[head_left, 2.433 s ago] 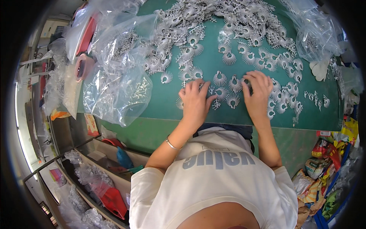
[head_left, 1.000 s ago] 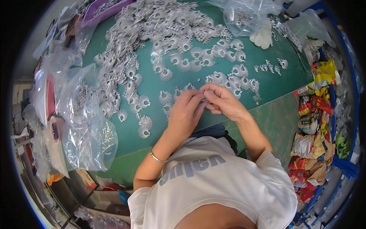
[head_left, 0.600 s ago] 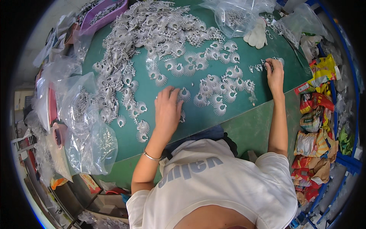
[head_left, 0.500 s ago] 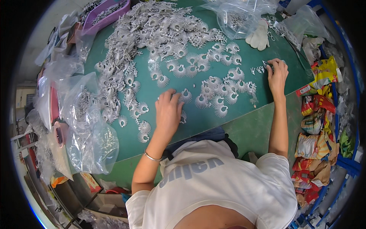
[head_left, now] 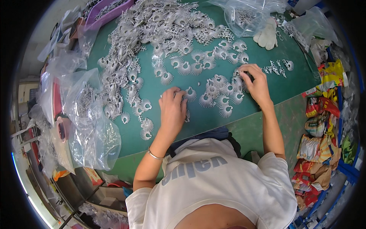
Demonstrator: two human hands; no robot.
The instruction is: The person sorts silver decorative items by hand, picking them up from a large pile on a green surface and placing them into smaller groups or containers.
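Pale grey fan-shaped pieces (head_left: 196, 68), each with a hooked opening, lie flat on the green table (head_left: 160, 131). My left hand (head_left: 172, 110) rests low over the table, its fingers curled downward beside a single fan-shaped piece (head_left: 190, 94); another piece shows partly past the thumb. Whatever is under those fingers is hidden. At the upper right edge of a cluster of fan-shaped pieces (head_left: 217, 89), my right hand (head_left: 254, 82) bends its fingers and thumb close together over a piece. Its fingertips cover what they grip.
A large heap of grey pieces (head_left: 152, 26) covers the far left. Branch-shaped pieces (head_left: 273, 68) and a fan piece (head_left: 288, 65) lie at right. Around the table are a white glove (head_left: 267, 36), clear plastic bags (head_left: 91, 126), a purple tray (head_left: 108, 11) and colourful packets (head_left: 314, 147).
My right hand has moved left from the branch-shaped pieces to the cluster. A fan piece now shows where it was. My left hand stays nearly in place; the view has shifted slightly.
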